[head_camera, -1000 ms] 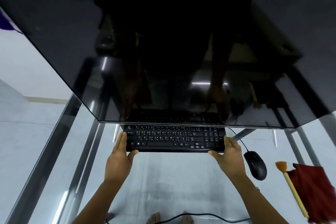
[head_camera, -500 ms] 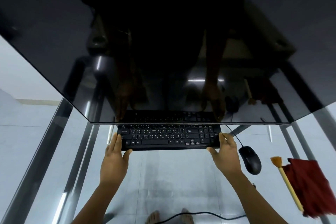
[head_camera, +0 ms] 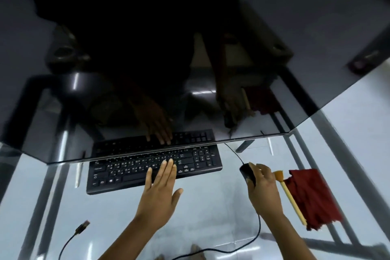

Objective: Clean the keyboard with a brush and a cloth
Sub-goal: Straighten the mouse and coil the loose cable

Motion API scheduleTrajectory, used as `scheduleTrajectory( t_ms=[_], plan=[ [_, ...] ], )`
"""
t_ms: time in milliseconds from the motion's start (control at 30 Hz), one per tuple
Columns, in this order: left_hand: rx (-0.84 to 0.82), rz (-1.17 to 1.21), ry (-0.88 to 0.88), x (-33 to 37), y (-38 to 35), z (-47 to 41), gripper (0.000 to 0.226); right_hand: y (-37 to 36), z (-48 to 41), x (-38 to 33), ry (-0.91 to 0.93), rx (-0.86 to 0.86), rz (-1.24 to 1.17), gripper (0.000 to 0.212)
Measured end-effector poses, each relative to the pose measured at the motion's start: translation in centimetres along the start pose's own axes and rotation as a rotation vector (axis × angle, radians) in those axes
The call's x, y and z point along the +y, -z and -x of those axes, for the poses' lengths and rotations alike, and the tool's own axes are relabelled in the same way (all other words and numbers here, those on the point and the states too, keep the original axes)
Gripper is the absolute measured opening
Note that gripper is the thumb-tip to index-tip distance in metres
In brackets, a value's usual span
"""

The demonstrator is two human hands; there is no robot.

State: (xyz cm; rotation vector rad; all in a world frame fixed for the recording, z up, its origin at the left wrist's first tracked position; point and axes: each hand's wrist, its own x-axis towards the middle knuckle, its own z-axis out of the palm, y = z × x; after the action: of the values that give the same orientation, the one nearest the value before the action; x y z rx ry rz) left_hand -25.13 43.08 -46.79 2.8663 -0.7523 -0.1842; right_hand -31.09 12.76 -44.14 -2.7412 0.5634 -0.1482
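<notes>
Hands over a black keyboard and mouse on a glass desk.

Nearest, a loose black cable with a plug end lies on the clear glass tabletop. The left hand is spread flat, fingers released, its fingertips resting on the keys of the black rectangular keyboard. The right hand cups the black corded mouse just right of the keyboard. Beside that hand lies the pale wooden-handled brush with orange bristles, resting against the crumpled dark red cloth. Farther back, the large dark glossy monitor screen overhangs the keyboard's far edge and mirrors both hands.
</notes>
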Motion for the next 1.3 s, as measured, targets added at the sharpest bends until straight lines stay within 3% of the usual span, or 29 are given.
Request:
scheduleTrajectory(
  t_ms=[300,933,1067,1300],
  plan=[
    [0.071,-0.008,-0.033,-0.6,-0.9,-0.2,0.069,0.4,-5.8,0.3,-0.129,0.057,-0.121,0.032],
    [0.068,-0.024,-0.037,-1.7,-1.0,-0.1,0.069,-0.6,-7.6,0.0,-0.159,0.136,-0.116,0.039],
    [0.066,-0.001,-0.002,-2.3,-0.3,0.8,0.068,-1.3,-3.8,-1.8,-0.023,0.173,-0.084,0.041],
    [0.113,0.03,0.176,-5.0,1.1,5.3,0.068,-4.7,2.8,-10.1,0.354,-0.027,-0.075,0.043]
  ],
)
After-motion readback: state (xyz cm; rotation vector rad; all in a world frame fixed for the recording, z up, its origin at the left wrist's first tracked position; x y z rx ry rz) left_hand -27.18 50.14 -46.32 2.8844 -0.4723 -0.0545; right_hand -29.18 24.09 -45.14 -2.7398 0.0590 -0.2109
